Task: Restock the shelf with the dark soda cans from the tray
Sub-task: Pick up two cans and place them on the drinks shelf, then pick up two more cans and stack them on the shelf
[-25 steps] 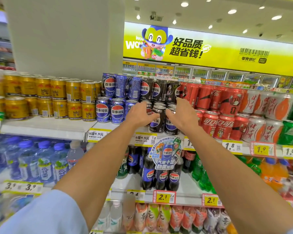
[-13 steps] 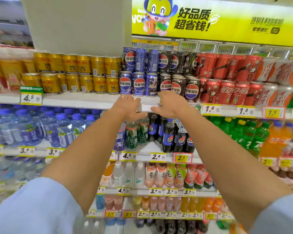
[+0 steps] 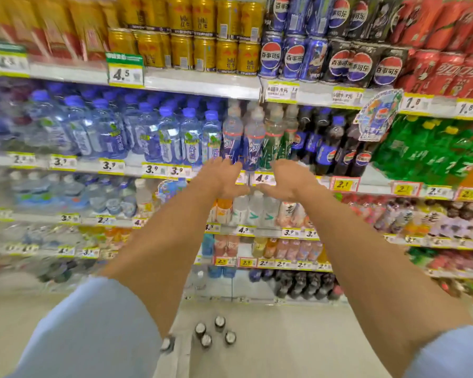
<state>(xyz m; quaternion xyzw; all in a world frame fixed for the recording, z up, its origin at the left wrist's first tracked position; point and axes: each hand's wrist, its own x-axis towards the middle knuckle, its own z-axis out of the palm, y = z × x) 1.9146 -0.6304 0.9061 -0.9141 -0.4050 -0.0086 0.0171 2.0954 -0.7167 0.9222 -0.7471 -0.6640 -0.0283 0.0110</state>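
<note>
Both hands have been lowered from the top shelf's edge to the level of the bottled-drink shelf [image 3: 137,168]. The left hand [image 3: 221,178] and right hand [image 3: 290,181] are held empty, fingers spread apart, palms facing inward. Dark soda cans [image 3: 362,65] are lined up on the top shelf beside the blue cans [image 3: 292,57]; more cans [image 3: 212,332] are seen low down near the floor, their support blurred.

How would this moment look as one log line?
left hand: empty, open | right hand: empty, open | dark cans: below, unpicked
</note>
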